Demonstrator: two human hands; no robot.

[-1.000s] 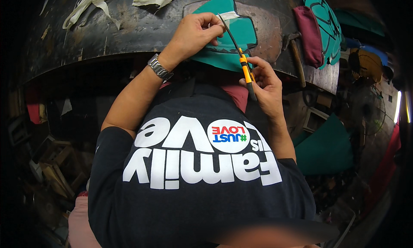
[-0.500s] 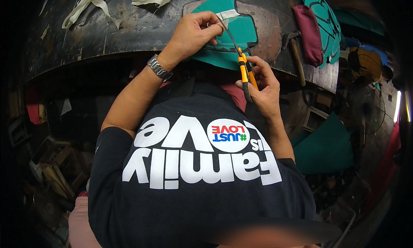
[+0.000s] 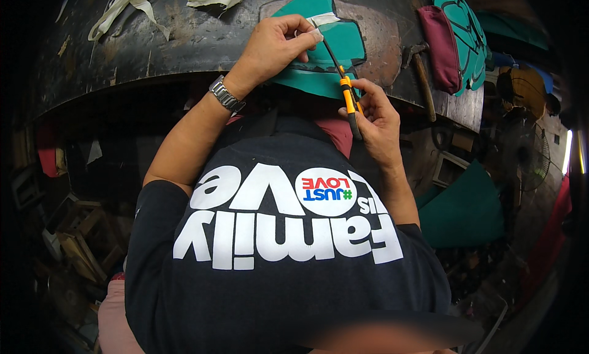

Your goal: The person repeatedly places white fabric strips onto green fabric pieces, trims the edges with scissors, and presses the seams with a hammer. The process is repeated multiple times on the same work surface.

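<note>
My right hand [image 3: 378, 116] is closed round the handles of a pair of scissors [image 3: 348, 97] with yellow-orange and black grips. Their dark blades point up and left toward my left hand [image 3: 277, 46], which pinches a small white scrap [image 3: 316, 35] between thumb and fingertips. The blade tips lie at that scrap. Beneath both hands, a teal sheet piece [image 3: 341, 42] with dark edges rests at the front of the bench. A white strip [image 3: 323, 18] lies across its upper part. More teal material [image 3: 313, 84] hangs over the bench edge.
On the dark bench [image 3: 178, 47], a hammer [image 3: 422, 84] lies to the right, beside a maroon pouch [image 3: 440, 50] and a stack of black-edged teal pieces [image 3: 469, 41]. Off-white cloth strips [image 3: 129, 10] lie far left. A fan [image 3: 532, 154] stands at the right.
The scissors' handles have come together and the blades have closed at the white scrap. My left hand has shifted very slightly, and more of the scrap shows at its fingertips.
</note>
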